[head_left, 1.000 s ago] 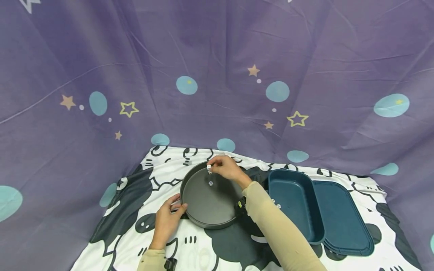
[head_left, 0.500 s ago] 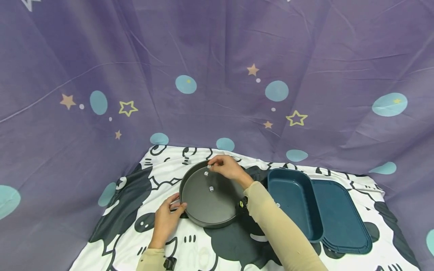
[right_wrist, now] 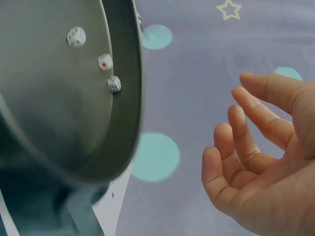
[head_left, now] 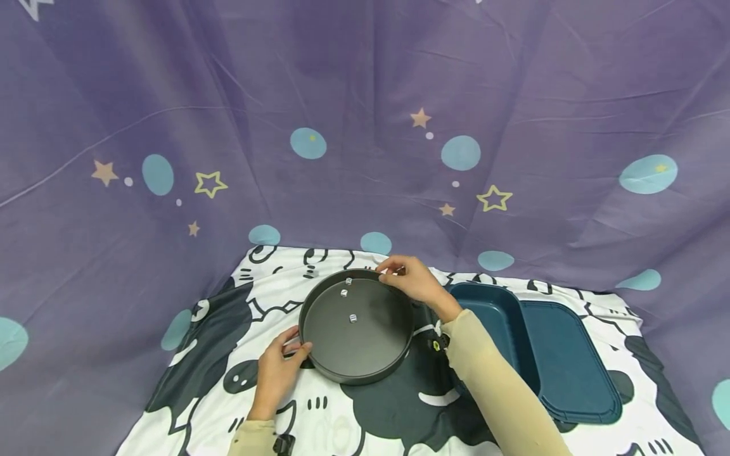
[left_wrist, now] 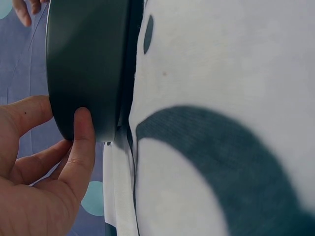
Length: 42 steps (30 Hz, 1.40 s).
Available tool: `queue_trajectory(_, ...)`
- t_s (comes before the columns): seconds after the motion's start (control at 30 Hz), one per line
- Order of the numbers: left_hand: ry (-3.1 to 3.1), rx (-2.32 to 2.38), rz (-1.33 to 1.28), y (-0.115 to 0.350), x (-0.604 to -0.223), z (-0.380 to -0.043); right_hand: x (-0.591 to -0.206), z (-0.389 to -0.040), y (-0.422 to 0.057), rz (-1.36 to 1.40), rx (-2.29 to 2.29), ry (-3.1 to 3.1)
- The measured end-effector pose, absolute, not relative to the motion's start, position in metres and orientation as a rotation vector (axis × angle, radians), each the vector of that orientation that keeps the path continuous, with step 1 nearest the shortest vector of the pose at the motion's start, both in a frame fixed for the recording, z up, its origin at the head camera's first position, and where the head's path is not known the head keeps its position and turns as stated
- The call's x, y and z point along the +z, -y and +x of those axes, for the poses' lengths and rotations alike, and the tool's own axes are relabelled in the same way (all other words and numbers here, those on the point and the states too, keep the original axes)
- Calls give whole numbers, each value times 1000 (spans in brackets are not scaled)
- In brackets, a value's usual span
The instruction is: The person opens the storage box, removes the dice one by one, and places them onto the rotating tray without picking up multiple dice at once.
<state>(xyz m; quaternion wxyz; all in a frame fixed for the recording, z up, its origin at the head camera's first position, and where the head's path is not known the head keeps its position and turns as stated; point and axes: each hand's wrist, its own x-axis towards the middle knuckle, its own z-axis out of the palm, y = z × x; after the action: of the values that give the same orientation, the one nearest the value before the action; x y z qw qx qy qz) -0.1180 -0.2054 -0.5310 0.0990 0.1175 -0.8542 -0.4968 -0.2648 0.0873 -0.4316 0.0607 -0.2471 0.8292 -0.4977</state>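
A round dark grey pan (head_left: 365,348) with a low wall stands on the printed cloth. Three white dice lie in its far part: one die (head_left: 353,318) nearer the middle, another die (head_left: 344,292) behind it, and a third die (head_left: 348,280) close to the far wall. At the pan's left side my left hand (head_left: 277,370) grips the wall between thumb and fingers. My right hand (head_left: 413,277) is over the pan's far right rim, its fingers loosely bent. The right wrist view shows nothing in that right hand (right_wrist: 266,152).
Right of the pan is a blue rectangular box (head_left: 502,316), partly covered by my right sleeve (head_left: 502,386). Beside it lies a flat blue lid (head_left: 576,367). A purple patterned curtain (head_left: 365,177) hangs behind the cloth (head_left: 319,411).
My right hand has let go of the last die, which now lies near the pan's far wall, and has moved right. My left hand keeps its grip on the pan.
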Motion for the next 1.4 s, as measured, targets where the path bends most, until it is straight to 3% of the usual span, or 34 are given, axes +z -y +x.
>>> queue_trajectory(0.53, 2565, -1444, 358, 205, -529, -117, -431, -238, -179, -570, -1538, -2562)
queue_trajectory(1.0, 2564, -1452, 355, 204, -528, -116, -436, -209, -216, -414, -1606, -2476)
queue_trajectory(1.4, 2568, -1449, 351, 205, -528, -117, -496, -227, -247, -378, -1569, -2481)
